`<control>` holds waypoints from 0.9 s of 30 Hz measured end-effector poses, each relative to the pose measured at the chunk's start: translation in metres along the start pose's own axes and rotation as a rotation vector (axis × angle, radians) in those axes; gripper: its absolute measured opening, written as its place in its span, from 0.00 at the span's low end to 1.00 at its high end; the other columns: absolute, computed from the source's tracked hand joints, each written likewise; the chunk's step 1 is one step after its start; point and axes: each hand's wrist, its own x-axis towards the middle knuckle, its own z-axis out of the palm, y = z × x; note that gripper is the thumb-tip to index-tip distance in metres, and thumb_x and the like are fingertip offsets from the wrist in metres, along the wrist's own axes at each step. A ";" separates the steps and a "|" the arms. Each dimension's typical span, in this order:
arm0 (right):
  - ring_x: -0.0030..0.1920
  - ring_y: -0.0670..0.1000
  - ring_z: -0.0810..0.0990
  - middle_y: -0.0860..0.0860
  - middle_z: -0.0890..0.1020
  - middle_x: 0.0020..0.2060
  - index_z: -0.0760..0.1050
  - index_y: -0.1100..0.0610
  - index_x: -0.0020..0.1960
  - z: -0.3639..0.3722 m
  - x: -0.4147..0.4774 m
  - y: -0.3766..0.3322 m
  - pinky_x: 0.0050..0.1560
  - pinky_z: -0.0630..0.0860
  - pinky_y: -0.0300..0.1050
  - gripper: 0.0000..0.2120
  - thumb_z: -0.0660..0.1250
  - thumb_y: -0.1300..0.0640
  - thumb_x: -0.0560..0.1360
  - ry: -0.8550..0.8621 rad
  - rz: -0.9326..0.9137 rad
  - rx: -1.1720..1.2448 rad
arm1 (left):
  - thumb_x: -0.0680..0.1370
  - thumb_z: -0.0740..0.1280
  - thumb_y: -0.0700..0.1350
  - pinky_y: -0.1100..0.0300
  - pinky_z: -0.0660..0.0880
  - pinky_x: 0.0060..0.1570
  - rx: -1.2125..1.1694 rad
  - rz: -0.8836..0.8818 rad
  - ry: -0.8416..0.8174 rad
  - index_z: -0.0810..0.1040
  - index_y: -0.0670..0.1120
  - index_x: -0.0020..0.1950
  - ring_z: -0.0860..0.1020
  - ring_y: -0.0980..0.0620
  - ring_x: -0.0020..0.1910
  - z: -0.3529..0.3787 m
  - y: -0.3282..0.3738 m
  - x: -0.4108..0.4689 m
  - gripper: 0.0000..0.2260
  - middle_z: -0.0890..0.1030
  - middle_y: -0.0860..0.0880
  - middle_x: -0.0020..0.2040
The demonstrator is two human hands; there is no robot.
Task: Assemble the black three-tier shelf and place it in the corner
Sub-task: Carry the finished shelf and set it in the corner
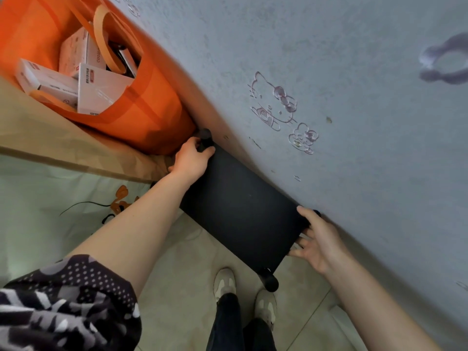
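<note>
Grey wall [354, 72] backs one black shelf [238, 206] — two hands [191, 158] [319, 239] hold its ends.

Orange bag [154, 110] — white boxes [101, 93] inside, stickered wall [354, 59]

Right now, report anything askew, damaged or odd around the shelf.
Shelf looks sound, along the wall, left hand and right hand holding it. Only the wall stands out: faded cartoon marks and small brownish spots near the shelf.
</note>
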 end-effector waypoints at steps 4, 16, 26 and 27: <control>0.56 0.61 0.81 0.58 0.82 0.56 0.76 0.58 0.61 -0.001 0.001 0.001 0.42 0.82 0.65 0.15 0.72 0.60 0.75 -0.006 -0.033 0.006 | 0.82 0.65 0.54 0.41 0.65 0.72 0.021 -0.001 0.013 0.71 0.49 0.73 0.70 0.40 0.72 0.002 0.000 -0.001 0.21 0.74 0.46 0.72; 0.56 0.56 0.81 0.57 0.83 0.55 0.77 0.60 0.57 -0.004 0.003 0.029 0.53 0.79 0.55 0.10 0.67 0.68 0.77 0.002 -0.052 -0.028 | 0.79 0.65 0.34 0.58 0.73 0.66 -0.115 0.270 0.283 0.75 0.44 0.69 0.77 0.52 0.63 -0.011 -0.032 -0.074 0.18 0.78 0.45 0.63; 0.55 0.58 0.82 0.55 0.82 0.56 0.73 0.57 0.62 0.002 0.007 0.044 0.47 0.82 0.62 0.19 0.70 0.69 0.74 -0.049 0.010 -0.130 | 0.81 0.69 0.47 0.53 0.78 0.56 -0.480 -0.307 0.165 0.62 0.47 0.77 0.81 0.50 0.54 0.000 -0.103 -0.127 0.27 0.77 0.48 0.61; 0.54 0.59 0.82 0.55 0.82 0.55 0.73 0.57 0.61 0.002 0.008 0.046 0.45 0.82 0.61 0.18 0.70 0.69 0.74 -0.043 0.008 -0.142 | 0.81 0.69 0.47 0.53 0.79 0.57 -0.535 -0.305 0.129 0.58 0.47 0.79 0.81 0.50 0.55 0.000 -0.102 -0.123 0.31 0.75 0.48 0.64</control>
